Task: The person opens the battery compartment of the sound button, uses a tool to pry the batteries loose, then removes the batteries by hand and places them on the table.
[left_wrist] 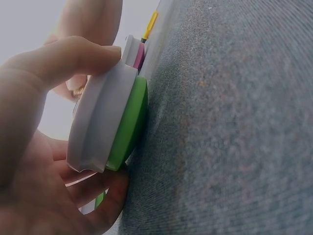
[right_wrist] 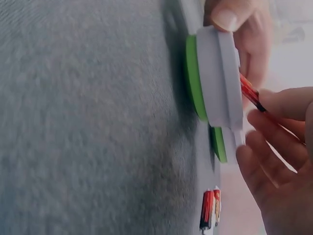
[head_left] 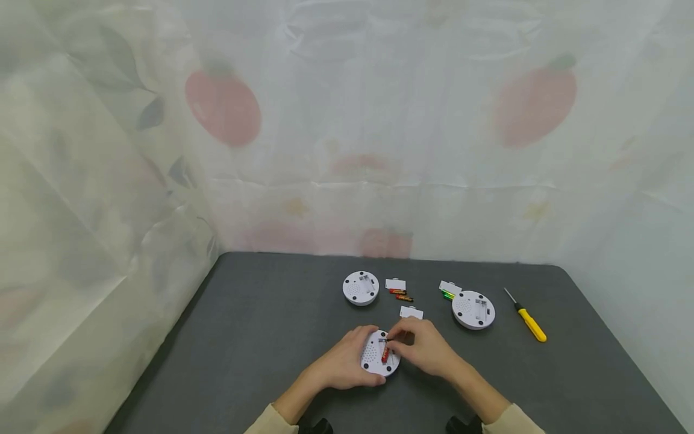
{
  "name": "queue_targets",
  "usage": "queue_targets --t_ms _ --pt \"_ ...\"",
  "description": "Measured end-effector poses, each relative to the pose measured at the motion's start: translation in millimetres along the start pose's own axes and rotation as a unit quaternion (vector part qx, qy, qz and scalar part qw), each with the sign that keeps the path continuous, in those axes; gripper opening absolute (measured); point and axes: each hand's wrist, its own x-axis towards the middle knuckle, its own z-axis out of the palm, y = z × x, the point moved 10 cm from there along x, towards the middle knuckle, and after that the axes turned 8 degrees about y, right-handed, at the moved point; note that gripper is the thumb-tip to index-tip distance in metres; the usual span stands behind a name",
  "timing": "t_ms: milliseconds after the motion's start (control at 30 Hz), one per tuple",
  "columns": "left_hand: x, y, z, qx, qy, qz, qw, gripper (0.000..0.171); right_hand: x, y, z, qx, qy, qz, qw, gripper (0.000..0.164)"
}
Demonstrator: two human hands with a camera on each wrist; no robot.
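My left hand (head_left: 347, 360) grips a round white device (head_left: 372, 357) by its rim, fingers at the far side and thumb at the near side. Its back faces up, with small holes and a battery compartment; a green dome (left_wrist: 131, 127) lies underneath, close to the table. Between thumb and fingertip, my right hand (head_left: 427, 348) pinches a red AAA-like battery (right_wrist: 250, 92) by its black end. The battery slants out of the device's back, its other end down at the compartment. A white battery cover (head_left: 411, 312) lies just beyond my right hand.
Farther back sit a second round device (head_left: 360, 288), a white cover (head_left: 396, 283) and two red batteries (head_left: 404, 298). At the right are a third round device (head_left: 473, 310), green batteries (head_left: 447, 295), another cover (head_left: 449, 286) and a yellow-handled screwdriver (head_left: 531, 322). Printed curtains (head_left: 347, 132) border the table.
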Motion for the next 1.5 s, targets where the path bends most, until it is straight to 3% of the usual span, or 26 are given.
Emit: queue_targets --t_ms 233,600,1000,1200,1300,1500 --pt "0.8 -0.8 -0.6 0.000 0.003 -0.002 1.0000 0.090 -6 13 -4 0.026 -0.026 0.039 0.999 0.007" --pt "-0.1 0.0 -1.9 0.004 0.008 -0.004 1.0000 0.091 -14 28 -16 0.006 -0.047 0.063 0.997 0.005" --pt "-1.7 1.6 -1.8 0.006 0.006 -0.004 1.0000 0.093 -14 54 -41 -0.045 0.031 0.109 0.993 0.005" --pt "-2.3 4.3 -3.2 0.009 0.014 0.002 0.9999 0.093 -10 63 -48 -0.104 0.069 0.137 0.983 0.007" --pt "-2.2 4.3 -3.3 0.013 0.018 0.004 0.9998 0.093 -8 66 -48 -0.130 0.075 0.145 0.978 0.009" --pt "-1.1 3.8 -2.9 0.016 0.019 0.004 0.9997 0.095 -5 65 -42 -0.174 0.063 0.120 0.975 0.013"
